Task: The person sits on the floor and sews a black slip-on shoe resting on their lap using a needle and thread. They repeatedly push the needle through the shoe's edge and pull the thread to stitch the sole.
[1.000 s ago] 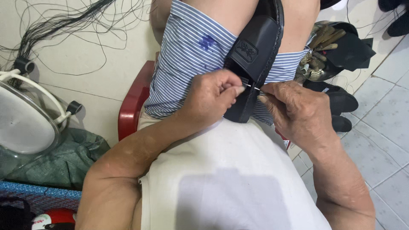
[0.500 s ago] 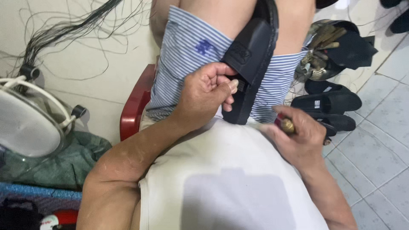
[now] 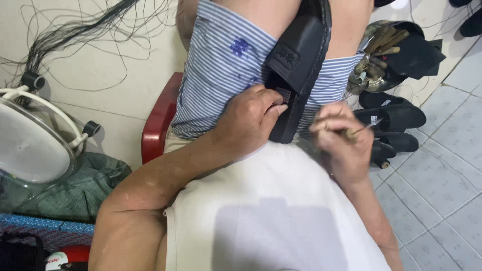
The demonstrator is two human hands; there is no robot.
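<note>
Black rubber sandal [image 3: 301, 60]: our left hand [image 3: 251, 118] grips its near edge.
Right hand [image 3: 341, 138]: now drawn back, clenching thin wooden-handled awl [image 3: 362, 129].

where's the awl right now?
Head view, right of centre: the awl is in the right hand, tip pointing right, off the black sandal that the left hand holds on the lap.

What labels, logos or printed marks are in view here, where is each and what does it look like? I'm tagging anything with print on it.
Embossed logo patch: on the strap of the black sandal held on the lap, diamond-shaped, black on black.
Small label: on a black sandal on the tiled floor at right, rectangular, white.
Printed sticker: bottom left corner, on a red and white object, partly cut off.
No packages or screens.
</note>
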